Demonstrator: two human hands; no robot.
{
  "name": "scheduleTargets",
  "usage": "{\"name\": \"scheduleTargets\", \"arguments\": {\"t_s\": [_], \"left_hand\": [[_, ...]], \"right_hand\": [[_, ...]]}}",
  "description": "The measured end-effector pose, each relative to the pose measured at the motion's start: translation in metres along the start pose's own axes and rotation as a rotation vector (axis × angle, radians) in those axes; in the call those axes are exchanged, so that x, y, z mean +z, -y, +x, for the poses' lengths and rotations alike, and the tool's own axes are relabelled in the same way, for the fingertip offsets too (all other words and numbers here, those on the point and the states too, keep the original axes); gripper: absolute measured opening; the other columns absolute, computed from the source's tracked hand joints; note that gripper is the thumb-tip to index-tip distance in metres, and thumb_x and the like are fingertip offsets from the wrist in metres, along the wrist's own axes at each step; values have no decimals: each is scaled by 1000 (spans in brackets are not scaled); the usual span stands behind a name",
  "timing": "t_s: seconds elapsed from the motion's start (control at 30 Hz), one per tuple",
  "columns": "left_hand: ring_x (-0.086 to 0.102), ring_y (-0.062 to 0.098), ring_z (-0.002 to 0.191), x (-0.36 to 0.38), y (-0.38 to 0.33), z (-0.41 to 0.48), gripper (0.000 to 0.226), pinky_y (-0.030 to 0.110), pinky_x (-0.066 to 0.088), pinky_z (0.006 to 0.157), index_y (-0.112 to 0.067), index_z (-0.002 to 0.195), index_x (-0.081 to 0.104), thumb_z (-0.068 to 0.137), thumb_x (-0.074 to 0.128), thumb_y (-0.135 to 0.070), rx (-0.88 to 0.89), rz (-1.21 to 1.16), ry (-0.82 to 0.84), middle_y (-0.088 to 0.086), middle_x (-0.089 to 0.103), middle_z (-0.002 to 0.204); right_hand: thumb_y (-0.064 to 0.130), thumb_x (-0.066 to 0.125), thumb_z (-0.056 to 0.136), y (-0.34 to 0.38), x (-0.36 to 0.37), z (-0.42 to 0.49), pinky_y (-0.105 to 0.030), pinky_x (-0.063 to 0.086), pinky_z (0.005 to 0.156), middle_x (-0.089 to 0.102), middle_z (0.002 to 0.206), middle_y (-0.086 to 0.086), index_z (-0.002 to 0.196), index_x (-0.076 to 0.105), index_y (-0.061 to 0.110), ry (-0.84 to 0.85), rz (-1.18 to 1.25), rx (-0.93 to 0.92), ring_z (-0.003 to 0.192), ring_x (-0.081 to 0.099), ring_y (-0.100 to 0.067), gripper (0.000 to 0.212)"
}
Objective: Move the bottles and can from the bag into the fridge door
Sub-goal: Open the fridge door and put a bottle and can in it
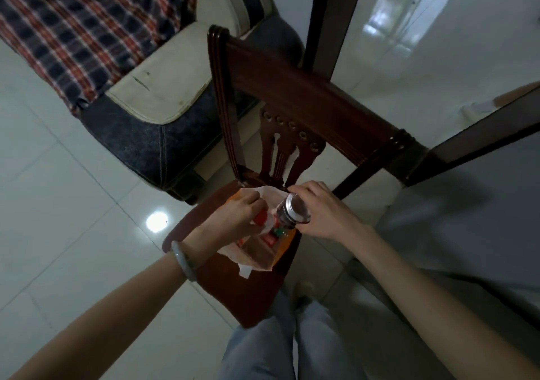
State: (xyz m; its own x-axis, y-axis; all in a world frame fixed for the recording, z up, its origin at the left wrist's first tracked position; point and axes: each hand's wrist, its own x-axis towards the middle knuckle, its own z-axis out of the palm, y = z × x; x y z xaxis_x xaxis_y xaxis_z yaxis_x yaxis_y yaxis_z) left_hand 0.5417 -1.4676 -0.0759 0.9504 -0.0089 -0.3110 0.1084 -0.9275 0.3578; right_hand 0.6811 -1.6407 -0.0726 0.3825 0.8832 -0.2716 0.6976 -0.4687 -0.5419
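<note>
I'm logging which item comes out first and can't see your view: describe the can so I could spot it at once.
Find the dark wooden chair in the middle of the tiled floor; on its seat stands an open paper bag. The can is just above the bag's mouth, gripped by the right hand. Its round silver top and dark body set it apart from the red-capped bottles beside it.

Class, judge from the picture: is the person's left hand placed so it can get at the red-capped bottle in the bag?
Probably yes. The left hand is already at the open bag, fingers on the red-capped bottle; the right hand holds the can off to the side.
</note>
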Motion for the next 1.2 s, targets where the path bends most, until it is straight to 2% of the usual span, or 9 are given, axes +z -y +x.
{"name": "scheduleTargets", "arguments": {"t_s": [0.17,0.27,0.37,0.5,0.63,0.87,1.03,1.13,1.2], "left_hand": [[51,9,76,-41,-36,1,45,17,39,62,-15,121,50,82,67,-30,132,82,-28,3,49,119],[56,12,82,-59,-67,5,47,15,39,64,-15,125,49,85,64,-32,233,119,-6,2,48,122],[50,5,77,-65,-105,7,43,7,33,58,-16,123,50,85,64,-32,345,144,10,1,52,117],[61,18,87,-61,-170,3,45,19,46,71,-11,123,53,84,66,-28,489,185,36,6,54,117],[60,20,95,-43,-237,-9,46,32,53,80,-15,124,50,84,66,-31,578,184,85,3,50,119],[57,13,94,-4,-363,-40,43,24,48,81,-20,121,51,84,65,-36,773,199,139,-2,52,115],[58,15,89,17,-458,-58,35,28,47,78,-17,110,57,83,65,-37,1078,200,175,-1,56,104],[54,10,86,27,-511,-66,30,14,39,76,-16,107,59,84,65,-34,1220,212,208,-3,55,101],[53,8,86,35,-543,-70,30,14,38,75,-16,107,59,85,65,-34,1291,202,231,-2,56,102]], "right_hand": [[22,74,69,6,-22,-49,-41,46,94,44,126,-7,134,39,16,-101,7,75,120,39,-25,74],[27,73,69,2,-35,-90,-41,46,92,44,126,-6,134,39,19,-149,-30,152,119,39,-24,74],[32,74,68,-4,-41,-140,-42,47,90,45,124,-5,133,40,20,-224,-43,233,117,40,-24,74],[32,73,71,-2,-44,-220,-36,46,89,43,128,-3,133,38,23,-302,-61,335,121,38,-22,72],[29,73,70,6,-29,-312,-33,43,87,44,126,-3,131,40,23,-396,-66,429,118,40,-22,70],[29,72,67,31,9,-468,-42,48,88,48,121,-6,132,42,18,-596,-67,660,117,44,-25,72],[35,73,64,46,32,-570,-41,47,89,47,114,-6,131,44,19,-727,-79,900,111,44,-25,75],[35,76,64,54,42,-618,-36,46,88,48,116,-7,132,45,18,-801,-62,1038,108,49,-26,76],[35,78,62,58,50,-643,-36,48,83,50,114,-9,129,48,16,-859,-86,1107,103,53,-29,75]]}}
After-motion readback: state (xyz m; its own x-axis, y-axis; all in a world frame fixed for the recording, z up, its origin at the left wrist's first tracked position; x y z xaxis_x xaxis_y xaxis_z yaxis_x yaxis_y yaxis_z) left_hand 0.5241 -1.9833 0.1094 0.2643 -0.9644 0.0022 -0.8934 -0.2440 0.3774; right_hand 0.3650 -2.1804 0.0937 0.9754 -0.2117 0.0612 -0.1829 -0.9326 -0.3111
